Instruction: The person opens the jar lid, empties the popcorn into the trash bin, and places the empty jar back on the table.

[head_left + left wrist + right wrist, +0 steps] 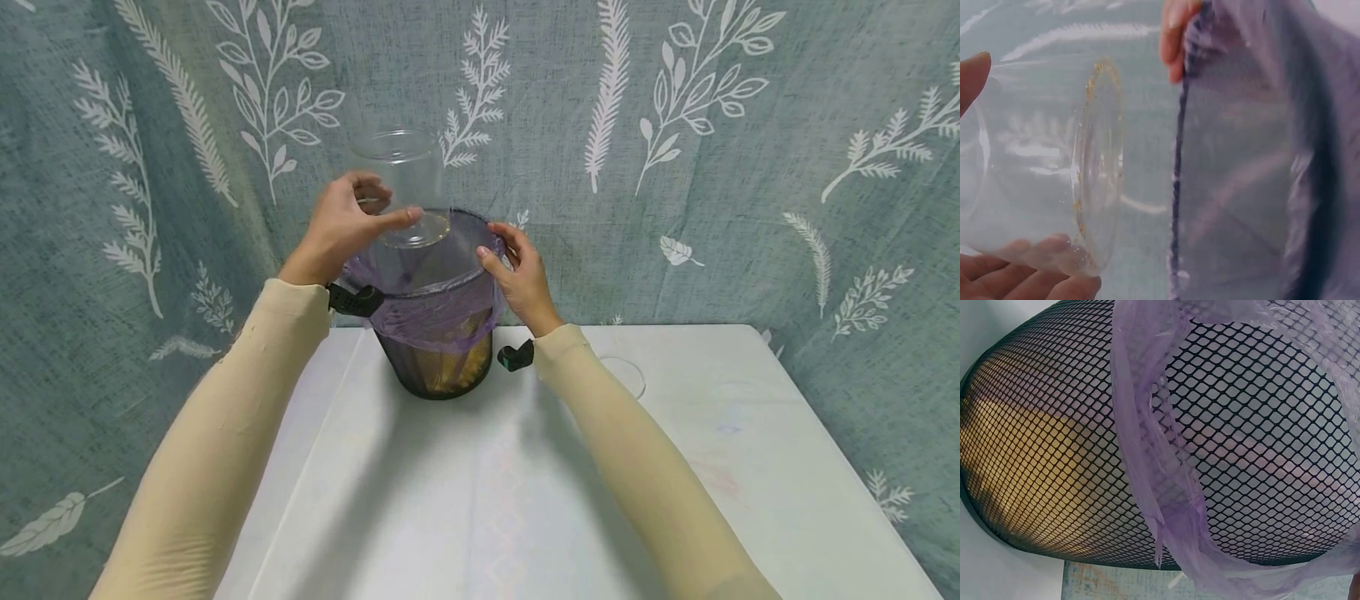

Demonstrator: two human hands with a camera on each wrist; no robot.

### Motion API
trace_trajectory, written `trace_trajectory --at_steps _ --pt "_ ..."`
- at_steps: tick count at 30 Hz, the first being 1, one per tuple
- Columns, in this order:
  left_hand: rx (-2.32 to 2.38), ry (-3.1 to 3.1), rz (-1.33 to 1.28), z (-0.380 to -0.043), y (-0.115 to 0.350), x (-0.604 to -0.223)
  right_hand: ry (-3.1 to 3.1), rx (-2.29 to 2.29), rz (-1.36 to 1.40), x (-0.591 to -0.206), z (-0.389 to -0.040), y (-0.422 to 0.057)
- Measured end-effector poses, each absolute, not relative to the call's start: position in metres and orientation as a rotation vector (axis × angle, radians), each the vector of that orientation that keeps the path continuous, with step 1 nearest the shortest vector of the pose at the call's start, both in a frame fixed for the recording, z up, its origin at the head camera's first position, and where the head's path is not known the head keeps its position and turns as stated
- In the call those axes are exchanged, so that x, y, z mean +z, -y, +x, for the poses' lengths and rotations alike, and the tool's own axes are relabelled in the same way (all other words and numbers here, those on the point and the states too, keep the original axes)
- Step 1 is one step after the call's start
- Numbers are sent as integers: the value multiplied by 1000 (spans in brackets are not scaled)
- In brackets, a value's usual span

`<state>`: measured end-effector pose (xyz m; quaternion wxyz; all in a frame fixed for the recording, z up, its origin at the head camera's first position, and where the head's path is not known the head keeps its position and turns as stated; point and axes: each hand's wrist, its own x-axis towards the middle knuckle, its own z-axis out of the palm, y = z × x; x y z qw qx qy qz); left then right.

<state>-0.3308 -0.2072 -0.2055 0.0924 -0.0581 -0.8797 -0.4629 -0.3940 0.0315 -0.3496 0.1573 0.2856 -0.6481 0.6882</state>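
My left hand (345, 221) holds a clear jar (412, 179) over the mouth of a black mesh wastebasket (442, 362), thumb on one side and fingers on the other. Yellowish crumbs cling around the jar's end nearest the basket, as the left wrist view shows at the crumb-flecked rim (1100, 169). A thin purple bin bag (438, 321) lines the basket and folds down over its rim. On the right of that rim, my right hand (521, 275) grips the edge and the bag. Yellow contents (1032, 469) show through the mesh low in the basket.
The basket stands on a white table (420, 500), toward its far edge. A clear round lid-like disc (642, 382) lies on the table beyond my right forearm. A green leaf-patterned curtain (555, 108) hangs close behind the basket.
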Motion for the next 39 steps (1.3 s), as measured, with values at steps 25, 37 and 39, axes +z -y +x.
trace_trajectory --at_steps 25,37,39 --pt "-1766 2478 -830 -235 146 -270 1826 1944 808 -344 -393 -32" --pt "-1779 2570 -915 -212 126 -343 1877 1948 828 -346 -399 -34" --pt "-1802 2603 -891 -209 123 -356 1869 1941 836 -347 -399 -34"
